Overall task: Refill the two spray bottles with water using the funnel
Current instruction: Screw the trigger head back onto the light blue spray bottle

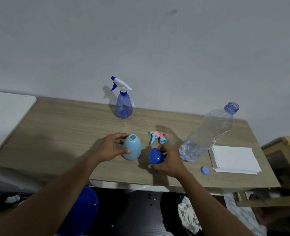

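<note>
A: Where are the hands?

B: Both low in the middle of the frame, over the wooden table. The left hand is wrapped around the light-blue bottle, thumb across its front and fingers curled behind — the bottle stands upright with its neck uncapped.

A: And the other one?

B: The right hand grips the dark-blue funnel, fingers closed over its far side, thumb at its lower edge. The funnel sits just right of the light-blue bottle, not touching it, and I cannot tell whether it rests on the table or is lifted off it.

A: The sprayer for that bottle?

B: A pink and light-blue trigger head lies on its side just above the right hand.

A: The second spray bottle?

B: The clear blue spray bottle stands upright at the back edge of the table, upper centre, by the wall — its white and blue trigger head still screwed on.

A: Water?

B: A big clear water bottle at centre right, uncapped, with some water in its bottom. Its blue cap lies on the table below it, beside a stack of white paper napkins. A blue basin shows under the table edge, lower left.
</note>
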Motion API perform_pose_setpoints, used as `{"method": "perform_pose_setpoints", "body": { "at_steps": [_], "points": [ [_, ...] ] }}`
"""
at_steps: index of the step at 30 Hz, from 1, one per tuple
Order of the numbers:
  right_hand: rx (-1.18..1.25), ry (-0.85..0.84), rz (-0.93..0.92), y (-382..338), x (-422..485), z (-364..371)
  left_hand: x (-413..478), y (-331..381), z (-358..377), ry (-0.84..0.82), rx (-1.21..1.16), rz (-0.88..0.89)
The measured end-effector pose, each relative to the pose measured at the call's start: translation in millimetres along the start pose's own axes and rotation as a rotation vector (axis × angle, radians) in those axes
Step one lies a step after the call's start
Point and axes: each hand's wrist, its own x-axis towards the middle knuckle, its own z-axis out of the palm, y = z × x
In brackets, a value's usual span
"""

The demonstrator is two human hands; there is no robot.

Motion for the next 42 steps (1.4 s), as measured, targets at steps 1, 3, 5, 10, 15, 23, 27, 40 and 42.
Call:
{"method": "perform_pose_setpoints", "body": {
  "at_steps": [1, 3, 5, 10, 15, 23, 27, 40, 42],
  "points": [
    [-0.035, -0.014, 0.0, 3, 0, 5, 0, 1, 0, -0.002, -0.002, -0.003],
    [-0.123, -0.021, -0.002, 9, 1, 15, 0, 1, 1, -0.006, -0.005, -0.01],
    [-0.222, -0.045, 0.008, 11, 0, 25, -1, 0, 0, -0.007, -0.007, -0.016],
    [-0.358, -0.055, 0.016, 9, -5, 38, -2, 0, 1, -0.005, -0.003, -0.019],
    [-0.133, 0.049, 0.012, -1, -7, 19, -2, -1, 1, 0.002, -0.006, -0.019],
    [-0.159, 0.259, 0.191, -11, 63, -19, -4, -1, 4, 0.01, 0.001, -0.014],
    [-0.237, 0.032, 0.206, -13, 84, -20, -2, 2, 3, 0.017, 0.008, -0.003],
    [0.011, 0.114, 0.165, 6, 97, -15, 4, -22, 26, 0.025, -0.032, -0.038],
    [0.132, 0.126, 0.177, 6, 97, -16, 9, -24, 27, 0.026, -0.039, -0.04]
  ]
}}
